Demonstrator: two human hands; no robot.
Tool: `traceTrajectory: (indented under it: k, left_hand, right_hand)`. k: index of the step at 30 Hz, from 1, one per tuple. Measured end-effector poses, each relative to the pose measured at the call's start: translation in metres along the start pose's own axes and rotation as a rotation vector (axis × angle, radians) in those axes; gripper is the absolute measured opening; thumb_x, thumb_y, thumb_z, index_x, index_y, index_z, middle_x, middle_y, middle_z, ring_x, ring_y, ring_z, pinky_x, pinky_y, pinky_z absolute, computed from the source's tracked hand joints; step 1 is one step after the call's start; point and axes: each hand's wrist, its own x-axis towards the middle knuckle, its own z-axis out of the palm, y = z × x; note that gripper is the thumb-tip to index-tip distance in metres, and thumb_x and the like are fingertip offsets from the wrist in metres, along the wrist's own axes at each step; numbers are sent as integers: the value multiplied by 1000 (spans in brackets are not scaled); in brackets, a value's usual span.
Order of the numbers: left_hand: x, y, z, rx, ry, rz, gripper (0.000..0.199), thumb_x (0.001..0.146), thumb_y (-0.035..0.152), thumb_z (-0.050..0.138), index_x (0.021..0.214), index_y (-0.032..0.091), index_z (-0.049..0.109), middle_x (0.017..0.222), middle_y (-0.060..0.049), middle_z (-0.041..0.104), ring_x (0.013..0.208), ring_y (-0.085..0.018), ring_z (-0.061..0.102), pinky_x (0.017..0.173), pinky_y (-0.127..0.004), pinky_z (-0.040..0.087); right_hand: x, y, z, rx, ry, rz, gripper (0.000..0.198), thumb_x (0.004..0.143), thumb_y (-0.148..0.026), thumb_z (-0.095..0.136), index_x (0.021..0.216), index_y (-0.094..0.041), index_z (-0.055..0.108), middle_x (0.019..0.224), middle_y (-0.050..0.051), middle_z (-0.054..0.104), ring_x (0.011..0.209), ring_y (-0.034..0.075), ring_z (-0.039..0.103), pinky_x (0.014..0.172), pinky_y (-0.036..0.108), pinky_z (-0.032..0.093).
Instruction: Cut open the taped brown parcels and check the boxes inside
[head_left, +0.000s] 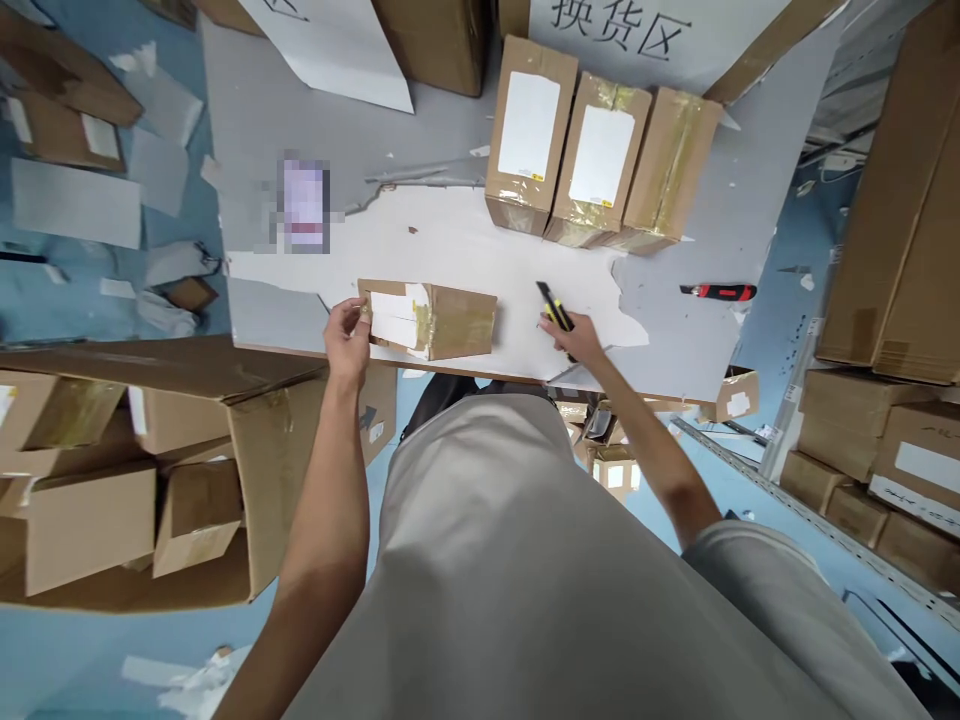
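A small brown cardboard box [459, 322] lies on its side near the table's front edge, with a white label and clear tape on its top. At the box's left end, my left hand [349, 338] has its fingers closed on the edge beside the label. My right hand [581, 340] is wrapped round a black and yellow utility knife [556, 308], to the right of the box and apart from it. The knife's tip points up and left, away from my body. Whether its blade is out is too small to tell.
Three taped cardboard boxes [600, 150] stand in a row at the back. A red and black utility knife [718, 292] lies at the right. A blurred-out phone-like item [306, 205] sits at the left. Below left, a large carton [281, 480] holds several boxes. Stacked boxes [847, 425] line the right.
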Motion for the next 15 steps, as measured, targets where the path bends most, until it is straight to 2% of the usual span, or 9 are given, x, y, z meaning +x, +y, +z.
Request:
traceTrajectory:
  k: [2, 4, 6, 7, 10, 13, 15]
  left_hand:
    - [6, -4, -5, 0, 93, -39, 44, 95, 58, 72, 121, 24, 67, 123, -11, 76, 120, -24, 75, 112, -42, 63]
    - [10, -6, -9, 1, 91, -49, 42, 93, 56, 75, 117, 22, 68, 121, -11, 77, 120, -25, 74, 116, -45, 61]
    - [12, -7, -10, -1, 74, -61, 41, 94, 56, 75, 116, 22, 67, 119, -9, 77, 119, -26, 74, 114, -45, 61]
    - [12, -7, -8, -2, 56, -65, 41, 95, 56, 74, 117, 22, 66, 117, -8, 77, 120, -26, 73, 112, -45, 61]
    - [9, -5, 10, -17, -46, -64, 38, 100, 52, 69, 123, 23, 63, 115, -7, 77, 121, -25, 73, 104, -43, 62]
    - [6, 0, 47, -64, -157, -46, 42, 95, 48, 74, 126, 23, 60, 117, -8, 78, 117, -24, 76, 98, -41, 63]
    - [4, 5, 75, -99, -283, 28, 49, 90, 47, 81, 126, 23, 58, 119, -10, 80, 118, -26, 76, 99, -43, 64]
  right_hand:
    - [6, 1, 47, 200, -12, 73, 65, 84, -78, 86, 104, -16, 81, 64, -2, 69, 57, 15, 63, 60, 26, 54]
    - [5, -9, 89, 316, -46, 78, 63, 80, -78, 88, 96, -18, 78, 58, -6, 63, 54, 13, 61, 58, 23, 52]
    - [-2, -26, 114, 357, -18, 86, 58, 81, -77, 85, 88, -20, 74, 55, -7, 61, 54, 12, 61, 57, 22, 52]
    - [-6, -35, 119, 364, 12, 82, 56, 82, -76, 84, 87, -21, 73, 55, -7, 61, 54, 12, 61, 57, 21, 52]
    - [-23, -60, 107, 356, 130, 26, 54, 83, -73, 83, 90, -21, 75, 60, -6, 62, 57, 14, 64, 59, 23, 55]
    - [-38, -79, 73, 271, 244, -17, 55, 82, -73, 86, 95, -20, 79, 67, -5, 65, 57, 14, 64, 56, 25, 53]
    - [-43, -87, 54, 171, 307, -19, 57, 84, -74, 85, 99, -19, 81, 70, -4, 66, 58, 15, 64, 56, 25, 51]
